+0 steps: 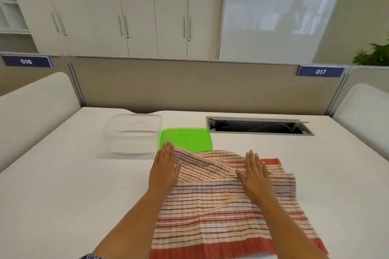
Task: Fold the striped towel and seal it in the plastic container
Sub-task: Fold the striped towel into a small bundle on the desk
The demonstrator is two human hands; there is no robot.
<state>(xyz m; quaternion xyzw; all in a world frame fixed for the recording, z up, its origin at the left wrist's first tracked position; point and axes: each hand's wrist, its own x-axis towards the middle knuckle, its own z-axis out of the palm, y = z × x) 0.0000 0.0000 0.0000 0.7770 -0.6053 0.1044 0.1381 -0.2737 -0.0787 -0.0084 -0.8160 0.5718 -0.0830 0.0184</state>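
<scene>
On white table (63,174), two flat hands (207,171), one striped towel (221,212), one container (132,134), one lid (189,139)

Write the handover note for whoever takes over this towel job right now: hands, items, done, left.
Left hand: open, flat on the striped towel's left edge.
Right hand: open, flat on the towel's far right part.
Towel: spread on the white table, rumpled at the far edge and overlapping the near edge of the green lid.
Clear plastic container: empty, uncovered, left of the lid.
Done: towel laid out; no neat fold yet.
Left: fold the towel, place it in the container, press the lid on.
</scene>
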